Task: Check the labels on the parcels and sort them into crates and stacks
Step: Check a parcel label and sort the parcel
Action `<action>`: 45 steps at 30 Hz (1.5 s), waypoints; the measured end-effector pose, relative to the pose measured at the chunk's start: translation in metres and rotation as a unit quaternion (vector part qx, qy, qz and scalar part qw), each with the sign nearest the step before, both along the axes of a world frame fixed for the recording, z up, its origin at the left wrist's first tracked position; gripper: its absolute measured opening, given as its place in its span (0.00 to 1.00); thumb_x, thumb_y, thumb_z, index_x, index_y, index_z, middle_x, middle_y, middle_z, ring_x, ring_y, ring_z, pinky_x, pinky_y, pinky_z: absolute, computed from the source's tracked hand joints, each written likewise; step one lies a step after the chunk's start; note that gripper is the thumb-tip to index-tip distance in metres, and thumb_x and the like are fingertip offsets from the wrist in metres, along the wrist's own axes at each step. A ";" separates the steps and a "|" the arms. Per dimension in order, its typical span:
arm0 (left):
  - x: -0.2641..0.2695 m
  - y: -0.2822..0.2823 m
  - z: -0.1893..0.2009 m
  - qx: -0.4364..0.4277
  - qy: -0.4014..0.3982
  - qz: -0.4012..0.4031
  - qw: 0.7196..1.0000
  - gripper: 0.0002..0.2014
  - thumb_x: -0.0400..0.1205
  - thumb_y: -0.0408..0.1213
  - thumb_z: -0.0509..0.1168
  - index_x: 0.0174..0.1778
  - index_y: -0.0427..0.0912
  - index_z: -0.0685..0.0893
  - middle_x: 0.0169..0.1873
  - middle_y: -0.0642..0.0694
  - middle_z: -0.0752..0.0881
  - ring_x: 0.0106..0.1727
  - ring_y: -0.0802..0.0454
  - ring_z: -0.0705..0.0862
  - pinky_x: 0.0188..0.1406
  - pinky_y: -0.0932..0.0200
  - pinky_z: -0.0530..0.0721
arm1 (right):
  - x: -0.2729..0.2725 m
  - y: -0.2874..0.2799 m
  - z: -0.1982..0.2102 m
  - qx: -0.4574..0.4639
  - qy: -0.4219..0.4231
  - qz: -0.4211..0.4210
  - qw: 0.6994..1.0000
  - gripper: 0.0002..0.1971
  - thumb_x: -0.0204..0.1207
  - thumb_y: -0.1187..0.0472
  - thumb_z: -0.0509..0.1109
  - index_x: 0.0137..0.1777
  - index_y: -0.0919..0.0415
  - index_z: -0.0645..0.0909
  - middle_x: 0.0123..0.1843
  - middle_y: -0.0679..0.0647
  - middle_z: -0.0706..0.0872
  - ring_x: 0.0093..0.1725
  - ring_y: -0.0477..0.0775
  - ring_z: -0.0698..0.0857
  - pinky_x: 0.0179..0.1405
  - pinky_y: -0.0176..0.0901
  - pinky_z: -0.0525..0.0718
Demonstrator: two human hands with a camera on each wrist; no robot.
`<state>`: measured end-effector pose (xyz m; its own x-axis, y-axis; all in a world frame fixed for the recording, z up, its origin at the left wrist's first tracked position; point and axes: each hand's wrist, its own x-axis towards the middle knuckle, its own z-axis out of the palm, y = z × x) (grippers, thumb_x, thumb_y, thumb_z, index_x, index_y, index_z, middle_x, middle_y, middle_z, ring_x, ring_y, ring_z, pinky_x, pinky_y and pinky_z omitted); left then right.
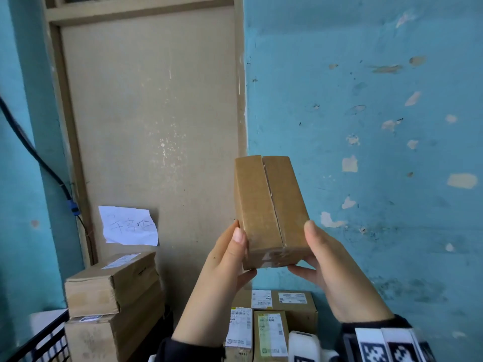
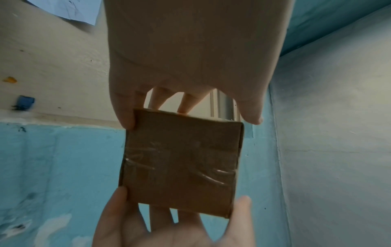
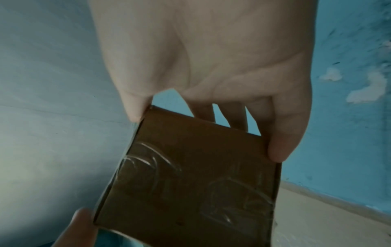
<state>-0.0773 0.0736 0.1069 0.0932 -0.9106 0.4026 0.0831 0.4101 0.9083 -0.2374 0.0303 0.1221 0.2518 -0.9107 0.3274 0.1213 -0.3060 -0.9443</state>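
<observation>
A small brown cardboard parcel (image 1: 269, 207) is held up in front of the blue wall, its flap seam facing me. My left hand (image 1: 232, 254) grips its near left corner, thumb on the side and fingers underneath. My right hand (image 1: 315, 253) grips the near right corner the same way. In the left wrist view the parcel's taped end (image 2: 182, 163) sits between my left hand (image 2: 190, 103) above and the right hand below. The right wrist view shows that taped end (image 3: 190, 180) under my right hand (image 3: 211, 133). No label shows on the faces in view.
Below the hands lie several labelled parcels (image 1: 269, 325). A stack of larger cardboard boxes (image 1: 112, 293) stands at the left against a beige door with a handwritten paper note (image 1: 129, 226). A black crate (image 1: 44, 340) fills the bottom left corner. A black cable (image 1: 31, 150) runs down the wall.
</observation>
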 end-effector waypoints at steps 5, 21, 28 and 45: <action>0.003 -0.005 -0.003 0.018 -0.013 0.018 1.000 0.52 0.53 0.84 0.64 0.73 0.62 0.78 0.62 0.60 0.87 0.66 0.58 0.84 0.66 0.49 0.83 | -0.006 0.001 0.002 0.036 0.019 -0.010 0.999 0.37 0.49 0.16 0.55 0.52 0.38 0.76 0.58 0.39 0.83 0.60 0.47 0.84 0.55 0.47 0.87; -0.006 -0.010 0.001 0.007 -0.048 0.091 0.995 0.37 0.64 0.64 0.70 0.65 0.49 0.76 0.63 0.51 0.84 0.57 0.59 0.87 0.44 0.67 0.87 | -0.008 0.002 -0.003 -0.015 0.039 -0.043 0.998 0.27 0.54 0.31 0.73 0.52 0.43 0.88 0.52 0.39 0.91 0.54 0.43 0.89 0.63 0.50 0.83; -0.012 -0.009 -0.002 -0.007 -0.050 0.038 0.998 0.33 0.71 0.54 0.72 0.71 0.54 0.70 0.62 0.54 0.83 0.57 0.68 0.85 0.46 0.73 0.84 | -0.009 -0.004 -0.003 0.005 0.020 0.003 1.000 0.34 0.60 0.38 0.83 0.65 0.46 0.77 0.57 0.38 0.89 0.59 0.42 0.87 0.61 0.50 0.85; 0.000 -0.014 -0.013 -0.068 -0.088 0.038 0.993 0.36 0.65 0.64 0.70 0.70 0.59 0.74 0.62 0.58 0.86 0.63 0.63 0.85 0.55 0.67 0.85 | -0.008 -0.008 -0.008 -0.021 -0.008 -0.016 1.000 0.30 0.55 0.41 0.79 0.58 0.51 0.83 0.54 0.45 0.91 0.52 0.45 0.90 0.50 0.47 0.89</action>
<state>-0.0776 0.0601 0.0939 0.0767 -0.8401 0.5369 -0.1069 0.5285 0.8422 -0.2454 0.0228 0.1137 0.2174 -0.9039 0.3684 0.1253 -0.3485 -0.9289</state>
